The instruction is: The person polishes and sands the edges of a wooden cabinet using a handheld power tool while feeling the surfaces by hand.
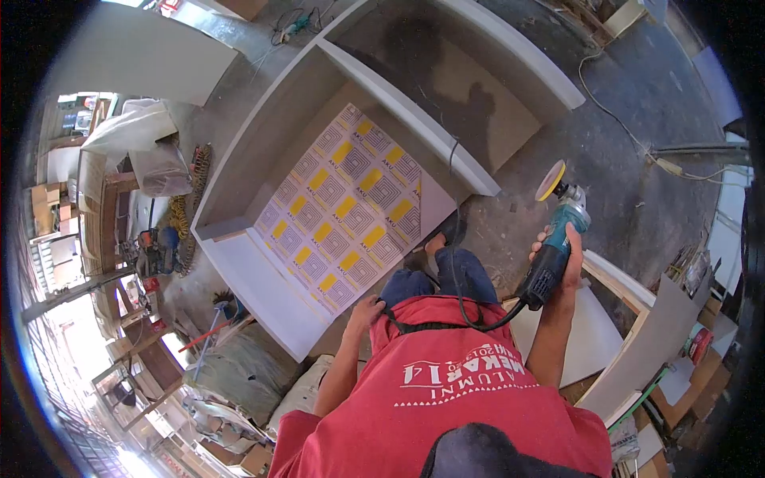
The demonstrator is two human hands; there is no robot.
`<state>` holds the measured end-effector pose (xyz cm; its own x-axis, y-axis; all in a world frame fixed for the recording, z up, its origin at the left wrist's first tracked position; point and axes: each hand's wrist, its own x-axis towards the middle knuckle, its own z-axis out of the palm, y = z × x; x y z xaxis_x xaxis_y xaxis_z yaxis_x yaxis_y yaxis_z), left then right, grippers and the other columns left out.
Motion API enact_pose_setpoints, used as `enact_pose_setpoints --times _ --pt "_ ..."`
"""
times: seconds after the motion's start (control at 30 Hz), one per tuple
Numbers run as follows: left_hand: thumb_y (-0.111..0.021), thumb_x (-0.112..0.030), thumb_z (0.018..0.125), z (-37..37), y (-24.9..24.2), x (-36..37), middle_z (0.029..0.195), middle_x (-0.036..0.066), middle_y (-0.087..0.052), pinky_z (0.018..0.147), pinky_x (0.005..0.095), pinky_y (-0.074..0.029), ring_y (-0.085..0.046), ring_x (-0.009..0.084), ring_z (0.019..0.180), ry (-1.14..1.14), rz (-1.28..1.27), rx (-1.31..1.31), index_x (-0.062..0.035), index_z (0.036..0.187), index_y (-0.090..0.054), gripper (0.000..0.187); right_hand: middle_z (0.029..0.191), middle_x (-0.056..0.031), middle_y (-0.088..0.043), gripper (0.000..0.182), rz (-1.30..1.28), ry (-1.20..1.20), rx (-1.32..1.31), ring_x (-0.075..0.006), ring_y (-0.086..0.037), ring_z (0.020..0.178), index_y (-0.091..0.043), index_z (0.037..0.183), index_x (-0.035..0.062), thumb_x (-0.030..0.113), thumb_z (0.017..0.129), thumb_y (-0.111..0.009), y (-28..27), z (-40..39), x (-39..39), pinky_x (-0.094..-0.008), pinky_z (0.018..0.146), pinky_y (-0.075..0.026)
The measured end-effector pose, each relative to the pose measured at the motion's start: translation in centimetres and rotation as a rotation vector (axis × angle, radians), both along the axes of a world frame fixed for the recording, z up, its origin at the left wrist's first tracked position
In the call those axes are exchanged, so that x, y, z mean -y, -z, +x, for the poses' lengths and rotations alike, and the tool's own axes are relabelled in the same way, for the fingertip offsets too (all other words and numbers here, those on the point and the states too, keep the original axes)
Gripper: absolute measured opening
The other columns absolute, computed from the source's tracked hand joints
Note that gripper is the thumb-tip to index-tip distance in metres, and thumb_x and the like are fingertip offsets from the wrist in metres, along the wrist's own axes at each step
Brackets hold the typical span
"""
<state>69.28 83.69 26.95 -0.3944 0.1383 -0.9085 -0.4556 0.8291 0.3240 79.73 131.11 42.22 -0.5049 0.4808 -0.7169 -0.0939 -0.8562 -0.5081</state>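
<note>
My right hand (570, 253) is wrapped round the body of a teal and black angle grinder (555, 256), held up at my right side. Its round pad (551, 181), pale with a yellow rim, points away from me over the floor. The black power cord (494, 325) loops from the grinder's back end across my lap. My left hand (366, 311) rests by my left thigh, holding nothing, its fingers loosely extended. In front of me lies a large whitish cabinet (398, 95) with compartments; a sheet printed with "AKU" and yellow blocks (343, 211) covers part of one.
A wooden frame with a pale panel (617, 350) stands close on my right. Cables (610, 111) run over the concrete floor. On the left are a covered bundle (243, 374), a coiled yellow hose (178, 217) and a machine (155, 251). A large board (135, 56) stands at far left.
</note>
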Motion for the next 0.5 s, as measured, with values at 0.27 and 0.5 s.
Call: enact_pose_setpoints --times 0.27,0.5 --pt "-0.073 -0.037 0.089 -3.5 0.9 -2.7 0.093 0.018 -0.074 0.067 0.0362 -0.060 -0.071 0.0251 0.070 0.064 -0.018 0.001 0.0009 0.145 -0.057 0.069 0.086 -0.0087 -0.065 0.048 -0.019 0.056 0.056 -0.0215 -0.068 0.068 -0.060 0.107 0.0037 0.050 0.097 -0.067 1.0 -0.5 -1.7 -0.0355 0.061 -0.062" --pt "-0.072 -0.041 0.087 -6.4 -1.3 -5.9 0.079 0.018 -0.073 0.058 0.0391 -0.056 -0.071 0.0256 0.063 0.143 -0.147 -0.182 0.0043 0.125 -0.068 0.059 0.086 -0.0092 -0.065 0.048 -0.045 0.114 0.116 -0.0216 -0.068 0.068 -0.060 0.106 0.0036 0.050 0.097 -0.067 1.9 0.6 -2.6 -0.0348 0.061 -0.061"
